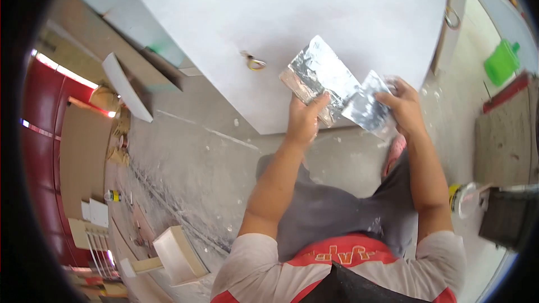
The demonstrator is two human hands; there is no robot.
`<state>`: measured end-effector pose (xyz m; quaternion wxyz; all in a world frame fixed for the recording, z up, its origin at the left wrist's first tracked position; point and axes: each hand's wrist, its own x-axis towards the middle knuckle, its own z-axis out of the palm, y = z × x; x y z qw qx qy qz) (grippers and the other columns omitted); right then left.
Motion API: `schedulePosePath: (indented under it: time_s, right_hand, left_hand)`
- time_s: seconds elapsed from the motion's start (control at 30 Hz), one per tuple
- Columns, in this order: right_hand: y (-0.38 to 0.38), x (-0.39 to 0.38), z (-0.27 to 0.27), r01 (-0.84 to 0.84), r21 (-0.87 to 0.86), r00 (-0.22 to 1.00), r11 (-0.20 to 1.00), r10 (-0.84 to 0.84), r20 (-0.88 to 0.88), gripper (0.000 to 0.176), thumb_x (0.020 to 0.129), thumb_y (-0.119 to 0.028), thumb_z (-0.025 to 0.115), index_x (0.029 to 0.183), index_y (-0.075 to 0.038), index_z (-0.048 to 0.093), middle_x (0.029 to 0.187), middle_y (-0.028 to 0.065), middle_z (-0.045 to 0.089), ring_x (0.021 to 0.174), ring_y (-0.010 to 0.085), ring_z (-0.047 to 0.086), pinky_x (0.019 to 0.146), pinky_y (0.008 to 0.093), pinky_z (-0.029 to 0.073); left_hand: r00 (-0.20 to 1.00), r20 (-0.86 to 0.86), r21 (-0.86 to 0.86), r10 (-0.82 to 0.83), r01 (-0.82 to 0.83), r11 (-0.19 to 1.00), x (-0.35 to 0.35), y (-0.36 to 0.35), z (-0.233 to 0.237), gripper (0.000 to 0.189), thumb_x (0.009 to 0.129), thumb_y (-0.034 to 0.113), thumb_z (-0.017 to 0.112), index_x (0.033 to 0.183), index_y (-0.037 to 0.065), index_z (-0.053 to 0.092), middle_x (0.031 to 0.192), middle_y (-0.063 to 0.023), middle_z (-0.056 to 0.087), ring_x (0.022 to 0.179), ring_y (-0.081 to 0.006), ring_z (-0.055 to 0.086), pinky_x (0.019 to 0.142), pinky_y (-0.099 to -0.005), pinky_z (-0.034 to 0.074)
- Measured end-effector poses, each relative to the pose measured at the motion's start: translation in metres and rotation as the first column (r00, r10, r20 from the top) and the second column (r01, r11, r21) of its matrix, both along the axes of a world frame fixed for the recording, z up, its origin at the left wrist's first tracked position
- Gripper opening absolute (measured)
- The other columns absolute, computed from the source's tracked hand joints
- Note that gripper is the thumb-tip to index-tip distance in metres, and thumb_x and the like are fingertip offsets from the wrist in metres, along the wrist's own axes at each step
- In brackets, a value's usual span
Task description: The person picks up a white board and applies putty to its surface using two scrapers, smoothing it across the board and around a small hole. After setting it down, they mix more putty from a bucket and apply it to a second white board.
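So, far left, the red wall (42, 163) runs off into the black lens border. Pale box-shaped piece (181, 255) lower left on the floor; too soft to say what it is. Looped item (256, 63) against the white panel (348, 0) is blurred, can't ID it. Panel is cut off at the top. Pink shoe (396, 154) is partly covered by the trouser leg (401, 185). Dark box (508, 219) at far right fades into the border.

Hands, same order. Left hand (305, 120) is closed on the near edge of the larger metal plate (331, 67), thumb on the upper face, other fingers mostly hidden beneath. Plate extends up and away from that hand, tilted, smeared with pale material. Smaller metal blade (368, 104) overlaps the plate's right side in view; can't tell if they touch. Right hand (407, 106) grips the blade's right side between thumb and fingers, partly closed, with some fingers behind it. Blade lies directly left of that hand. Both tools show against the panel's near edge; clearance can't be read.
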<state>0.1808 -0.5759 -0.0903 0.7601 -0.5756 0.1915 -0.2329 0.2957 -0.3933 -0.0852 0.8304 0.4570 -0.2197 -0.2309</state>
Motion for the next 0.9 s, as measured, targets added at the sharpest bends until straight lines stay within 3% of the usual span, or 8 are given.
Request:
schedulePosePath:
  time_s: [0.17,0.3,0.4,0.43,0.53,0.67,0.77,0.9]
  right_hand:
    - [0.004,-0.007,0.002,0.057,0.020,0.997,0.998,-0.056,-0.047,0.042,0.071,0.003,0.070,0.109,0.004,0.052,0.089,0.0168,0.064,0.078,0.0184,0.063,0.066,0.0295,0.050]
    - [-0.004,-0.008,-0.001,0.020,-0.016,0.999,1.000,-0.021,-0.033,0.042,0.072,0.002,0.073,0.108,0.004,0.052,0.089,0.0150,0.064,0.079,0.0181,0.063,0.066,0.0290,0.051]
    - [-0.020,-0.002,-0.021,0.065,-0.072,0.998,0.995,-0.064,0.008,0.039,0.075,-0.001,0.073,0.108,0.004,0.052,0.090,0.0128,0.064,0.078,0.0167,0.063,0.066,0.0284,0.052]
    - [-0.022,-0.004,-0.011,0.101,0.009,0.993,0.995,-0.102,0.063,0.030,0.081,-0.002,0.069,0.106,0.003,0.053,0.092,0.0104,0.065,0.079,0.0143,0.063,0.066,0.0269,0.052]
    - [-0.026,-0.004,-0.004,0.313,0.111,0.915,0.943,-0.331,0.232,0.022,0.086,-0.003,0.063,0.104,0.003,0.053,0.092,0.0103,0.065,0.080,0.0122,0.062,0.068,0.0250,0.052]
    - [0.007,0.004,-0.020,0.390,-0.182,0.874,0.902,-0.301,0.381,0.038,0.085,-0.002,0.064,0.119,0.003,0.047,0.088,0.0104,0.065,0.074,0.0100,0.061,0.065,0.0229,0.050]
    - [0.021,-0.006,-0.021,0.328,-0.505,0.943,0.798,-0.244,0.227,0.065,0.079,-0.004,0.071,0.135,0.002,0.038,0.079,0.0085,0.066,0.065,0.0083,0.057,0.059,0.0204,0.046]
    - [0.013,-0.011,-0.011,0.138,-0.650,0.989,0.747,-0.068,0.131,0.090,0.074,-0.013,0.078,0.145,-0.005,0.025,0.067,0.0079,0.061,0.056,0.0078,0.051,0.055,0.0198,0.042]
  left_hand:
    - [0.960,0.195,0.226,-0.202,0.156,0.962,-0.021,0.000,-0.011,0.034,0.090,0.001,0.054,0.123,-0.002,0.046,0.112,-0.0054,0.057,0.100,-0.0105,0.053,0.088,-0.0271,0.043]
    - [0.915,0.121,0.418,-0.385,0.305,0.856,-0.022,0.002,-0.007,0.034,0.091,0.004,0.052,0.124,-0.002,0.047,0.112,-0.0050,0.058,0.099,-0.0099,0.053,0.088,-0.0276,0.042]
    - [0.954,0.136,0.323,-0.266,0.211,0.922,-0.017,0.000,-0.019,0.032,0.091,0.006,0.054,0.122,-0.001,0.049,0.110,-0.0042,0.058,0.099,-0.0096,0.053,0.088,-0.0265,0.042]
    - [0.995,0.006,0.278,-0.095,0.090,0.956,-0.015,-0.004,-0.018,0.034,0.090,0.005,0.053,0.123,-0.001,0.045,0.108,-0.0078,0.058,0.094,-0.0154,0.059,0.077,-0.0301,0.052]
    - [0.989,-0.139,0.031,-0.060,0.065,0.997,-0.005,-0.001,-0.002,0.034,0.089,0.002,0.054,0.121,-0.002,0.046,0.111,-0.0091,0.057,0.098,-0.0158,0.057,0.084,-0.0325,0.049]
    - [0.995,-0.096,0.109,-0.020,0.030,0.994,-0.019,-0.011,-0.014,0.041,0.086,-0.001,0.056,0.124,-0.003,0.042,0.116,-0.0114,0.055,0.100,-0.0173,0.058,0.085,-0.0340,0.050]
    - [0.999,0.028,0.129,0.043,-0.046,0.991,-0.024,-0.015,-0.019,0.040,0.085,-0.002,0.056,0.123,-0.004,0.043,0.116,-0.0105,0.055,0.101,-0.0150,0.055,0.089,-0.0302,0.045]
    - [0.995,0.082,0.142,0.056,-0.068,0.988,-0.026,-0.011,-0.013,0.039,0.084,-0.003,0.056,0.121,-0.004,0.044,0.113,-0.0096,0.056,0.099,-0.0136,0.055,0.088,-0.0291,0.044]
